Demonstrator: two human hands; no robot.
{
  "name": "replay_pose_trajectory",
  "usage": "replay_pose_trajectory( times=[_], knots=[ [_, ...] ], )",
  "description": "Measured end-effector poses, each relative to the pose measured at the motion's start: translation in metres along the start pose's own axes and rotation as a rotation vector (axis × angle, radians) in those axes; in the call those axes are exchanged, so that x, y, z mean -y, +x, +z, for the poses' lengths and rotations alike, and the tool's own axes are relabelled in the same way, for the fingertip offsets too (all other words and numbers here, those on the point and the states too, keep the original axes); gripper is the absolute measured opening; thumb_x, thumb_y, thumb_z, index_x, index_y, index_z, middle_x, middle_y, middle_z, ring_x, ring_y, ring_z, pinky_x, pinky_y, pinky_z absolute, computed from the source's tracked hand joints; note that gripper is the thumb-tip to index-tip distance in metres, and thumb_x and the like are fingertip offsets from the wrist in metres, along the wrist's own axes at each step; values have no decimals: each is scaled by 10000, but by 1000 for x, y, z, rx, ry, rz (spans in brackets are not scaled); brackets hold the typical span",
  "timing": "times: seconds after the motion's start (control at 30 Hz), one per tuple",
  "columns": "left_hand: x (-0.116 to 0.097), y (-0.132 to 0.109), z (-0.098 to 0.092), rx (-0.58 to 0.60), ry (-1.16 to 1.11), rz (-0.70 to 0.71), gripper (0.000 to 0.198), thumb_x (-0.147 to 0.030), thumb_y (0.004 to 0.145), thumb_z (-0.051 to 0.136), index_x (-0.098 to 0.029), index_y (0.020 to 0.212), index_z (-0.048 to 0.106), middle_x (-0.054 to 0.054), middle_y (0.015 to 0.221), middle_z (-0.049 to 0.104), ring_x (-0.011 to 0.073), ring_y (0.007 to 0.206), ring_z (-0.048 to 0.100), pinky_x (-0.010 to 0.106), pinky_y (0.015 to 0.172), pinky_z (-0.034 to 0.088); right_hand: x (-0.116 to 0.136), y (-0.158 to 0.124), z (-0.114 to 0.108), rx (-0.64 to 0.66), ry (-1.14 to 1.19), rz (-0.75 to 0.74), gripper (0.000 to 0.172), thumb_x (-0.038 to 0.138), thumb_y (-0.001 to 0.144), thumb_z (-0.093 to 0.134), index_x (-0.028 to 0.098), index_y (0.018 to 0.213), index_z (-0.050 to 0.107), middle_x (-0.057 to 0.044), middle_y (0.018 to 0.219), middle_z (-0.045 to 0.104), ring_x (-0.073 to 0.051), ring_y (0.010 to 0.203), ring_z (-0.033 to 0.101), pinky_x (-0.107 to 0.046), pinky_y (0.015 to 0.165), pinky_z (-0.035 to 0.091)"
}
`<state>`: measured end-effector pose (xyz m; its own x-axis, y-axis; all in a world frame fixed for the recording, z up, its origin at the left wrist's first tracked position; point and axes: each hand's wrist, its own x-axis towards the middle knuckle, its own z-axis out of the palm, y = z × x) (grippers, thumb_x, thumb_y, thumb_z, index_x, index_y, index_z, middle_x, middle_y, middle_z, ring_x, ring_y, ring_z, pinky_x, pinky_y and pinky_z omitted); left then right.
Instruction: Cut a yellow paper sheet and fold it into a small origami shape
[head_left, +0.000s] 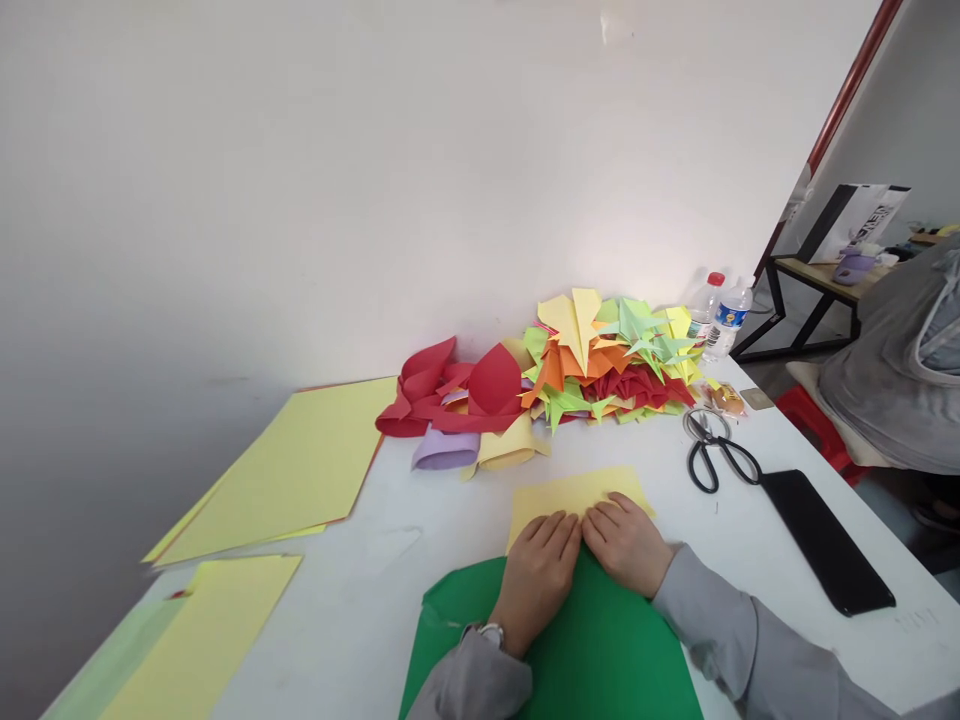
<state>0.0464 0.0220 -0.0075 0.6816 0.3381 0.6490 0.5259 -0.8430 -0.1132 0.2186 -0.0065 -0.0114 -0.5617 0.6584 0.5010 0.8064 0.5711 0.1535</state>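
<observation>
A sheet of pale yellow paper [574, 492] lies on the white table in front of me. Along its near edge, my left hand [541, 562] and my right hand [624, 540] meet with their fingertips almost touching. Both hands have their fingers bent and held together on the paper; thumbs and the fold of the edge are hidden beneath them. A large green sheet [600, 650] extends from under my hands toward me. A watch or bracelet [491, 633] circles my left wrist.
Folded paper planes [574, 330] and rolled red paper [491, 390] are heaped by the wall. Black-handled scissors [712, 445], a black phone [829, 540] and bottles [727, 318] stand or lie right. Yellow sheets [292, 470] lie left. A person [892, 370] sits far right.
</observation>
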Motion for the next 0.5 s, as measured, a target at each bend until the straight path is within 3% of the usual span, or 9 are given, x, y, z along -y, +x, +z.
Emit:
replay_pose_trajectory(
  times=[0.5],
  knots=[
    [16,-3,-11,16,-33,-25,328,-1,830,433,-148,998,673,81,981,736,208,953,665,368,825,505,-14,0,-15,-106,83,53,259,82,864,411,142,976,637,-83,897,691,-199,879,573,-455,998,360]
  ],
)
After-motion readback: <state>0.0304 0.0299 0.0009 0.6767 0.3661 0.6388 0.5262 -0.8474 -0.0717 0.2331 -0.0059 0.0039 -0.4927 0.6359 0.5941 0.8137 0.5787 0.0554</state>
